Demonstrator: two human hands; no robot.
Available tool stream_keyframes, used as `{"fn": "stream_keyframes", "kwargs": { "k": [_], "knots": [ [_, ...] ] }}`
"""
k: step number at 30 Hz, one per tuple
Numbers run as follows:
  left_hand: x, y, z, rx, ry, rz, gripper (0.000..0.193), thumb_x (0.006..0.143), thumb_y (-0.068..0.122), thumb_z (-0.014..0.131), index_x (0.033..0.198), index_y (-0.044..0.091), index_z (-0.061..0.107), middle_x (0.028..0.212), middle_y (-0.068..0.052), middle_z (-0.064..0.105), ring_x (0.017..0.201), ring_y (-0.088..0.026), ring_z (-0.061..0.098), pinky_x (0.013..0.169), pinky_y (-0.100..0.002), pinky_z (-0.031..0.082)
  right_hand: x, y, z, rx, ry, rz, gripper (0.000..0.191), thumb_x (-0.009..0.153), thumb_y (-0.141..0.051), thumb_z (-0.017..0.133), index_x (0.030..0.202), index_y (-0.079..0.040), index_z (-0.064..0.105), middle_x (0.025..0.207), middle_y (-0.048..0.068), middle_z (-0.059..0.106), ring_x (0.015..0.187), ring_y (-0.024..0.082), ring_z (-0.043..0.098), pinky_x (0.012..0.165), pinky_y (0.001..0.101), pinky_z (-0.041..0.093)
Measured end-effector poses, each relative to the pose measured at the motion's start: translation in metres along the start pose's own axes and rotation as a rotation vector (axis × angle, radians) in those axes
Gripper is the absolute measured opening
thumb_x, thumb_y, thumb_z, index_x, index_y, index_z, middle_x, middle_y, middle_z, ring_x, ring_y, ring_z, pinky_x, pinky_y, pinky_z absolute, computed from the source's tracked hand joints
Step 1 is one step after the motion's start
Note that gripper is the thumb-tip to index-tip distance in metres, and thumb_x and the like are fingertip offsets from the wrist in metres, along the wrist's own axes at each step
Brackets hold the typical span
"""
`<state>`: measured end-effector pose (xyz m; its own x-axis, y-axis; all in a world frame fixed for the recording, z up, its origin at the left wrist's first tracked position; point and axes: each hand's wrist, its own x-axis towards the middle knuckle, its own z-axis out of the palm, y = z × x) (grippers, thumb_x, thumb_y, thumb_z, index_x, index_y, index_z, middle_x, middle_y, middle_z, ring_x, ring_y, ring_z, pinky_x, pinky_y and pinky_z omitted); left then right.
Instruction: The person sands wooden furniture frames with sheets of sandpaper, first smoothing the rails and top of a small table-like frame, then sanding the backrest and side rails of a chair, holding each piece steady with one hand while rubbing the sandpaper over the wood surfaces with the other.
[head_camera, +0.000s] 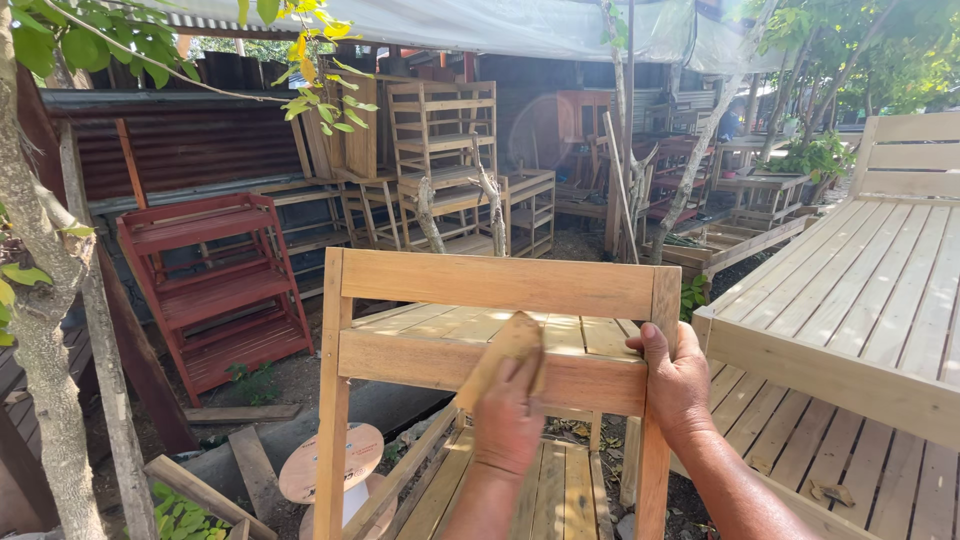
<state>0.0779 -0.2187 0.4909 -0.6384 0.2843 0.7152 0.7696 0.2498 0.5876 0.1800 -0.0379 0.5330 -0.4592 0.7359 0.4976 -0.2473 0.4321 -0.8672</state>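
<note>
Sandpaper pressed to chair rail by left hand; right hand fingers grip post.

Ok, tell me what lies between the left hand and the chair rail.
A tan sandpaper sheet lies between them: the left hand presses it flat against the lower rail. The head view shows it.

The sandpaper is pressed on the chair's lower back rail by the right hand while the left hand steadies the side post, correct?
Not quite: the hands are swapped. In the head view the left hand presses the sandpaper on the chair's lower back rail, while the right hand steadies the side post.
</note>
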Motion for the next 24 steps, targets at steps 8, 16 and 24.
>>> {"fn": "stream_keyframes", "kwargs": {
  "k": [8, 16, 24],
  "knots": [
    [-0.001, 0.012, 0.001, -0.409, 0.203, -0.629, 0.040, 0.100, 0.018, 0.058, 0.138, 0.027, 0.066, 0.100, 0.002, 0.056, 0.077, -0.026, 0.063, 0.064, -0.038, 0.060, 0.012, 0.012, -0.004, 0.271, -0.180, 0.101, 0.041, 0.098, -0.047, 0.058, 0.115, -0.010, 0.056, 0.091, 0.006, 0.072, 0.088, 0.013, 0.065, 0.082, 0.0336, 0.054],
    [-0.033, 0.045, 0.047, -0.122, 0.088, 0.141, 0.069, 0.075, -0.009, 0.060, 0.139, 0.015, 0.071, 0.095, -0.011, 0.064, 0.084, -0.027, 0.070, 0.080, -0.040, 0.058, 0.013, 0.022, -0.002, 0.243, -0.202, 0.065, 0.041, 0.099, -0.047, 0.059, 0.116, -0.010, 0.056, 0.094, 0.008, 0.073, 0.091, 0.013, 0.065, 0.086, 0.0338, 0.052],
    [-0.027, 0.029, 0.052, -0.181, 0.591, -0.143, 0.037, 0.089, 0.004, 0.069, 0.125, 0.009, 0.074, 0.087, -0.008, 0.061, 0.077, -0.021, 0.062, 0.066, -0.035, 0.056, 0.014, 0.023, -0.011, 0.375, -0.357, 0.058, 0.041, 0.099, -0.046, 0.057, 0.118, -0.009, 0.057, 0.103, 0.005, 0.074, 0.099, 0.011, 0.064, 0.092, 0.0315, 0.050]
  ]
}}
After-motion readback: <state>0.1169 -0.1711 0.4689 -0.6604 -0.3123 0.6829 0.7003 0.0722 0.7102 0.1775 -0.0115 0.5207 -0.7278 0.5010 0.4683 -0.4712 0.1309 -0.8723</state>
